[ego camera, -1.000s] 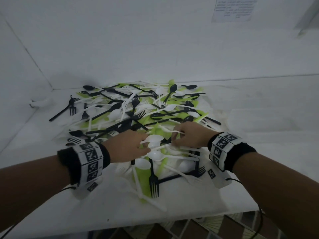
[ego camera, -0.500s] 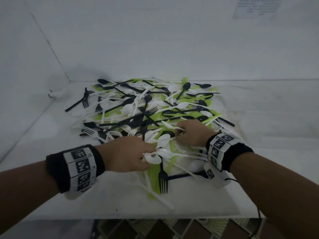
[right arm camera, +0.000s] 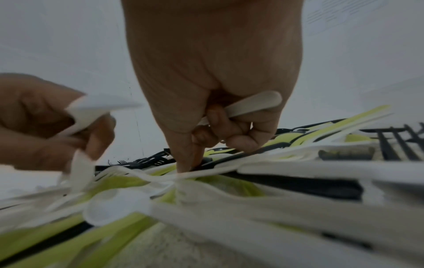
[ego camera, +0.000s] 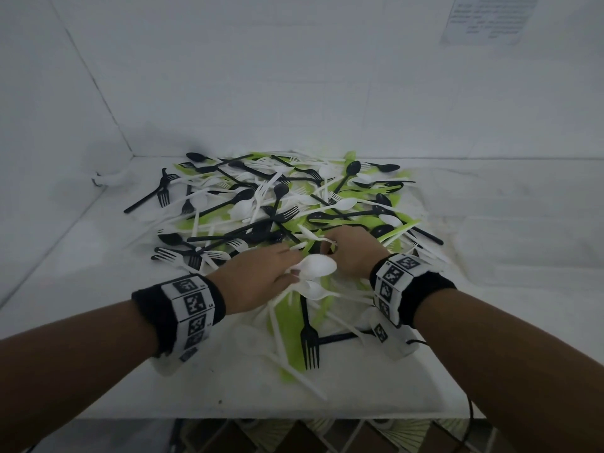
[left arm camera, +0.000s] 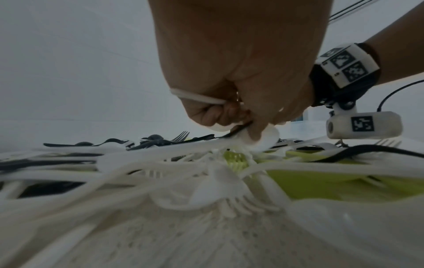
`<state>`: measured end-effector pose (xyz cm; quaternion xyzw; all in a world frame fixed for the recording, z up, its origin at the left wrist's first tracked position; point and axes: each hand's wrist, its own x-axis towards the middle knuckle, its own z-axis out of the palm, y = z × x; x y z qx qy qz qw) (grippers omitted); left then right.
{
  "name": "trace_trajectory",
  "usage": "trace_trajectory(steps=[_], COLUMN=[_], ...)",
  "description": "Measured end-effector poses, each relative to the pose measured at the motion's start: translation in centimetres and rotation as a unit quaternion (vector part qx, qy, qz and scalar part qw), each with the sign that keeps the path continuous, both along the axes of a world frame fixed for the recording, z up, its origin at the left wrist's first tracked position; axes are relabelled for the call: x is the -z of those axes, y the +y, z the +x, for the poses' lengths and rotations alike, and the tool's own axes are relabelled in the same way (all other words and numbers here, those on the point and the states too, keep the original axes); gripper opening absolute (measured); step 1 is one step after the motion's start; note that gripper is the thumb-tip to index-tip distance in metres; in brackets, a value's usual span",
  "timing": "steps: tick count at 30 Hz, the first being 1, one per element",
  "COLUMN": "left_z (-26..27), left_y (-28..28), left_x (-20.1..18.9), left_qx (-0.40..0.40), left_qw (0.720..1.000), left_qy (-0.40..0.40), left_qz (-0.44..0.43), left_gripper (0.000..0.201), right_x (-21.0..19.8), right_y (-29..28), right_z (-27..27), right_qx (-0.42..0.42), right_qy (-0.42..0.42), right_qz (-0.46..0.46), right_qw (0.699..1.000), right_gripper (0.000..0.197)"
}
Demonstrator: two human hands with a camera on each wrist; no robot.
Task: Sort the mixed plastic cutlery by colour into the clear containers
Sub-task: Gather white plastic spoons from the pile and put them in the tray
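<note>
At the near edge of the cutlery pile (ego camera: 287, 220) on the white table (ego camera: 98, 322), both hands are gathering white pieces. The left hand (ego camera: 261, 279) has its fingers curled round white spoons (ego camera: 318, 266), one bowl sticking out past the knuckles. The right hand (ego camera: 349, 253) grips a white handle (right arm camera: 254, 105) against its palm while its forefinger and thumb reach down to pinch another white piece lying across the green and black ones (the wrist view shows the fingertip touching the heap). No clear containers show in any view, so where the white bundle will go cannot be told.

My judgement is that the collecting step for white is in hand and sorting has barely begun, since black, white and green cutlery lies thoroughly mixed. The next move calls for lifting the pinched piece free without dragging tangled fork tines along, then carrying both handfuls to whichever container takes white
</note>
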<state>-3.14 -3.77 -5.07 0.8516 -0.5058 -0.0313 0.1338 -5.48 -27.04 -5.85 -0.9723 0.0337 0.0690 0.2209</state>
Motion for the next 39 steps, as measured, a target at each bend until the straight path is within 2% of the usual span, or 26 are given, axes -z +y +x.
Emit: trace_trajectory(steps=[2, 4, 7, 11, 13, 16, 18, 20, 22, 24, 26, 28, 30, 34, 36, 37, 39], left_z=[0.1, 0.2, 0.7, 2.7, 3.6, 3.9, 3.9, 3.9, 3.5, 2.9, 2.8, 2.8, 2.8, 2.1, 1.5, 1.3, 0.4], left_y=[-0.2, -0.5, -1.1, -2.1, -2.5, -3.0, -3.1, -3.0, -2.8, -2.6, -2.5, -2.4, -2.6, -3.3, -3.3, -3.1, -2.2], left_x=[-0.3, -1.1, -2.3, -3.3, -3.4, -3.9, -4.1, -4.1, -3.6, -3.2, -3.0, -3.1, -3.5, -4.9, -5.1, -4.9, -4.3], left_qx=[-0.018, -0.037, -0.102, -0.235, -0.283, -0.326, -0.325, -0.307, -0.286, -0.261, -0.25, -0.254, -0.259, -0.289, -0.301, -0.305, -0.298], left_qw=[0.998, 0.994, 0.978, 0.919, 0.881, 0.821, 0.805, 0.815, 0.844, 0.865, 0.875, 0.876, 0.87, 0.825, 0.816, 0.825, 0.863], left_qy=[-0.022, -0.032, 0.006, 0.092, 0.173, 0.304, 0.353, 0.387, 0.401, 0.394, 0.385, 0.382, 0.373, 0.336, 0.327, 0.322, 0.313], left_qz=[-0.049, -0.1, -0.179, -0.303, -0.338, -0.355, -0.349, -0.303, -0.212, -0.167, -0.153, -0.148, -0.191, -0.35, -0.369, -0.351, -0.26], left_gripper=[0.024, 0.021, 0.019, 0.021, 0.022, 0.018, 0.024, 0.031, 0.033, 0.023, 0.017, 0.016, 0.02, 0.022, 0.022, 0.026, 0.047], right_x=[-0.1, -0.1, 0.0, -0.4, -1.3, -3.2, -4.5, -5.5, -6.2, -6.7, -6.8, -6.4, -5.7, -4.1, -3.5, -3.4, -3.0], right_y=[0.1, 0.2, 0.4, 0.6, 0.4, -0.3, -0.9, -1.3, -1.4, -1.4, -1.6, -1.9, -1.7, -1.3, -1.0, -0.9, -0.8], right_z=[0.2, 0.5, 0.9, 1.4, 1.6, 2.2, 2.6, 2.7, 2.6, 2.5, 2.8, 3.0, 2.7, 0.8, -0.2, -0.7, -1.5], right_qx=[0.003, 0.016, 0.027, 0.082, 0.113, 0.14, 0.163, 0.172, 0.166, 0.164, 0.155, 0.122, 0.083, 0.038, 0.016, 0.013, 0.002], right_qy=[0.001, 0.012, 0.025, -0.018, -0.051, -0.116, -0.179, -0.259, -0.332, -0.367, -0.369, -0.341, -0.279, -0.158, -0.099, -0.071, -0.02], right_qz=[-0.01, -0.003, -0.003, 0.057, 0.106, 0.159, 0.171, 0.171, 0.156, 0.149, 0.131, 0.07, 0.034, 0.049, 0.068, 0.092, 0.134], right_qw=[1.0, 1.0, 0.999, 0.995, 0.987, 0.97, 0.955, 0.935, 0.915, 0.903, 0.907, 0.929, 0.956, 0.985, 0.993, 0.993, 0.991], right_gripper=[0.013, 0.017, 0.012, 0.012, 0.011, 0.016, 0.016, 0.015, 0.015, 0.021, 0.027, 0.031, 0.034, 0.021, 0.019, 0.019, 0.02])
